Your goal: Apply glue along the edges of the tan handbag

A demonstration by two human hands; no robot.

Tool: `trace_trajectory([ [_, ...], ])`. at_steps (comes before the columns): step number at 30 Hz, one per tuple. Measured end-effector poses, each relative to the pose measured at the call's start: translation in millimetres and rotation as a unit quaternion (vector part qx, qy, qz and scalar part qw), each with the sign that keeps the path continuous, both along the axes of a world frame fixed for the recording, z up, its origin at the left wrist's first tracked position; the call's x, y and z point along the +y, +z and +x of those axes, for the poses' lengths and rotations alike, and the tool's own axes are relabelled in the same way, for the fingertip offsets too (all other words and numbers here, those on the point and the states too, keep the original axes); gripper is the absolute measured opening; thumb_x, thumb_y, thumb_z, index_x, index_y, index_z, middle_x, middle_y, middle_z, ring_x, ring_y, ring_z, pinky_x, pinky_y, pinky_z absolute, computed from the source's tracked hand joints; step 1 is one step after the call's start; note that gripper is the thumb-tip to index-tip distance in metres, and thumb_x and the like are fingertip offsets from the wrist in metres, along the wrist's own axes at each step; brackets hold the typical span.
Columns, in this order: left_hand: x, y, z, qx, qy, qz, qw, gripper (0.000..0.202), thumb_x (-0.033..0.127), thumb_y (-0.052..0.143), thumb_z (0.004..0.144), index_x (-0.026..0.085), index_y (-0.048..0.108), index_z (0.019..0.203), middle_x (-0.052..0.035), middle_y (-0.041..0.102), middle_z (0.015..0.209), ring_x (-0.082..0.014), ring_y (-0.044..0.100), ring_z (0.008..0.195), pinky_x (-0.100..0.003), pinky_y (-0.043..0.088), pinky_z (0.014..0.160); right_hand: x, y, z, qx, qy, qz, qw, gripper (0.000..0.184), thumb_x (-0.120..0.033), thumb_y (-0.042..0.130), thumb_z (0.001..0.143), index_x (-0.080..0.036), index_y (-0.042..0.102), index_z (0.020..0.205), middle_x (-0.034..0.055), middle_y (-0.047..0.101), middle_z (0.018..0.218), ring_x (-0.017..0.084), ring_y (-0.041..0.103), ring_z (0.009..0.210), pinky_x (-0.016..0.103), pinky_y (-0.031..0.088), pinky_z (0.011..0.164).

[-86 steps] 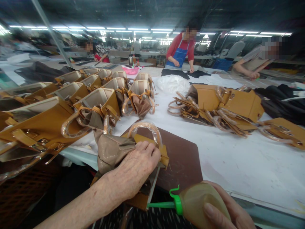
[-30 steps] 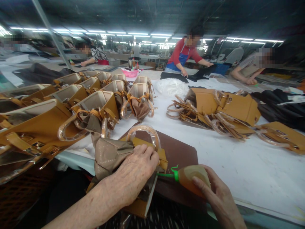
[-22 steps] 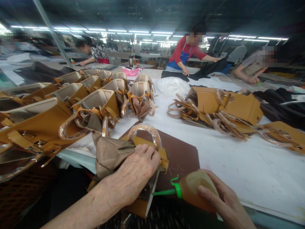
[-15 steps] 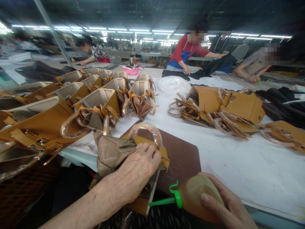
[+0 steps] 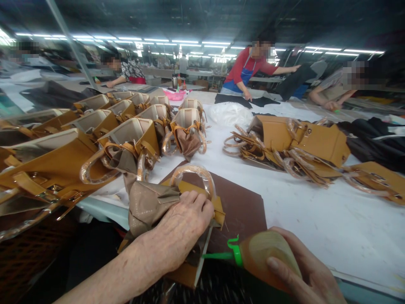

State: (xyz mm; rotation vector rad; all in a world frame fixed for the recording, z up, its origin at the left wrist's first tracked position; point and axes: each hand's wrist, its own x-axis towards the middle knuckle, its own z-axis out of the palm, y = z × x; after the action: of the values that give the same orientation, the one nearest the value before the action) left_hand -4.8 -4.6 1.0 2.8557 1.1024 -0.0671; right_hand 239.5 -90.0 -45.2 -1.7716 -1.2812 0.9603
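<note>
My left hand (image 5: 190,219) is closed on a tan handbag (image 5: 218,209), its fingers curled over the bag near the base of a plastic-wrapped handle (image 5: 194,169). Brown patterned lining (image 5: 148,204) bulges out of this bag to the left of the hand. In my right hand (image 5: 303,266) is a squeeze bottle (image 5: 265,257) of amber liquid with a green nozzle. The bottle lies tilted nearly level, its nozzle tip (image 5: 205,256) at the pale edge of the bag panel (image 5: 202,257). Whether liquid comes out is too small to tell. Under the bag lies a dark brown board (image 5: 243,202).
Rows of tan handbags (image 5: 126,135) stand on the left of the white-covered table (image 5: 316,223). Flat tan bag pieces (image 5: 300,143) are stacked at the right. A clear plastic bag (image 5: 232,114) lies beyond. Co-workers (image 5: 243,67) are at the far tables.
My right hand has shifted the bottle slightly right, and its nozzle tip has moved up a little along the panel edge. My left hand stays nearly still on the bag.
</note>
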Motion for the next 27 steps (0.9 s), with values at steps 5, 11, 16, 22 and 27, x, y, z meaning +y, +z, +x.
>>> trace_trajectory([
  [5, -1, 1.7, 0, 0.017, 0.005, -0.008, 1.0, 0.06, 0.006, 0.055, 0.044, 0.014, 0.04, 0.101, -0.0076, 0.043, 0.102, -0.0247, 0.039, 0.089, -0.041, 0.039, 0.086, 14, -19.6, 7, -0.028, 0.03, -0.021, 0.999, 0.047, -0.057, 0.053, 0.075, -0.024, 0.047, 0.107, -0.0009, 0.064, 0.09, 0.021, 0.058, 0.082, 0.026, 0.045, 0.069],
  [11, 6, 1.3, 4, 0.003, 0.0, 0.01, 1.0, 0.056, 0.007, 0.056, 0.044, 0.014, 0.042, 0.097, -0.0069, 0.046, 0.097, -0.0236, 0.04, 0.084, -0.039, 0.04, 0.08, 30, -45.3, 8, -0.072, 0.008, -0.009, 0.997, 0.052, -0.061, 0.049, 0.075, -0.024, 0.043, 0.11, 0.0032, 0.061, 0.094, 0.025, 0.056, 0.083, 0.035, 0.044, 0.074],
  [16, 16, 12.0, 6, 0.015, 0.005, 0.011, 1.0, 0.049, 0.008, 0.06, 0.045, 0.015, 0.044, 0.09, -0.0064, 0.047, 0.093, -0.0234, 0.04, 0.081, -0.037, 0.04, 0.076, 34, -52.8, 12, -0.122, 0.016, 0.027, 0.992, 0.055, -0.061, 0.048, 0.076, -0.023, 0.042, 0.114, 0.0071, 0.06, 0.098, 0.027, 0.056, 0.087, 0.04, 0.043, 0.079],
  [22, 28, 27.3, 6, -0.006, -0.007, 0.008, 1.0, 0.039, 0.007, 0.06, 0.05, 0.015, 0.045, 0.085, -0.0054, 0.05, 0.087, -0.0224, 0.042, 0.079, -0.036, 0.039, 0.076, 40, -56.6, 13, -0.139, -0.018, 0.074, 0.987, 0.062, -0.063, 0.049, 0.072, -0.019, 0.044, 0.115, 0.0131, 0.059, 0.104, 0.03, 0.057, 0.09, 0.045, 0.044, 0.08],
  [27, 41, 23.9, 7, -0.013, -0.017, 0.031, 0.999, 0.029, 0.006, 0.057, 0.059, 0.016, 0.045, 0.084, -0.0048, 0.051, 0.086, -0.0219, 0.043, 0.078, -0.035, 0.038, 0.075, 52, -63.8, 16, -0.145, -0.03, 0.093, 0.985, 0.062, -0.063, 0.049, 0.073, -0.017, 0.045, 0.115, 0.0145, 0.06, 0.103, 0.031, 0.057, 0.09, 0.047, 0.044, 0.082],
])
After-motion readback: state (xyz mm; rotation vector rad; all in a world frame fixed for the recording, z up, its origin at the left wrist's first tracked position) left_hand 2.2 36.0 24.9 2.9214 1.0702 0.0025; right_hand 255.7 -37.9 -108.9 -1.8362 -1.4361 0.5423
